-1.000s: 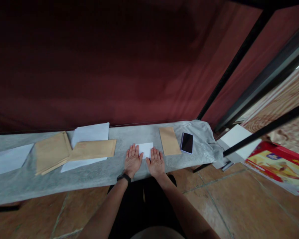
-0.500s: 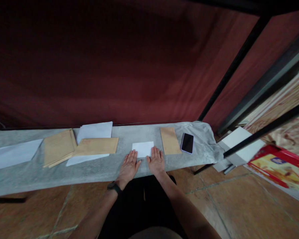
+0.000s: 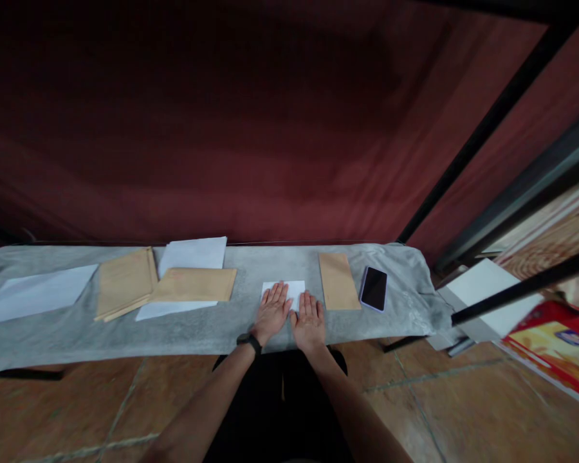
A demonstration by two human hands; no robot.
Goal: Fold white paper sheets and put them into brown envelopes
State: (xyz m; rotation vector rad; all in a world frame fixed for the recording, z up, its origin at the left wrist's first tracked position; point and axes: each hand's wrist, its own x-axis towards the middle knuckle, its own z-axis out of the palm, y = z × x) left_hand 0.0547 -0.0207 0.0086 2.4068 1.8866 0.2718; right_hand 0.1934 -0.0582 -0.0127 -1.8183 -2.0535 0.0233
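A small white sheet of paper [image 3: 295, 287], seemingly folded, lies on the grey cloth in front of me. My left hand [image 3: 271, 313] rests flat across its left part, fingers stretched out and covering much of it. Against the lower right corner of the paper lies my right hand [image 3: 309, 321], also flat with fingers extended. To the right of the paper is a brown envelope [image 3: 340, 281]. Another brown envelope [image 3: 195, 285] lies on top of white sheets [image 3: 193, 253] to the left.
The grey cloth [image 3: 174, 334] covers a long narrow table. A phone [image 3: 374, 289] lies near its right end. Farther left are a stack of brown envelopes [image 3: 125, 283] and white paper [image 3: 38, 294]. A white box [image 3: 492, 299] and a red carton [image 3: 560, 347] stand right of the table.
My left hand has slid up and inward over the white paper, from its lower left corner. The right hand remains flat at the lower right corner. The view has shifted slightly.
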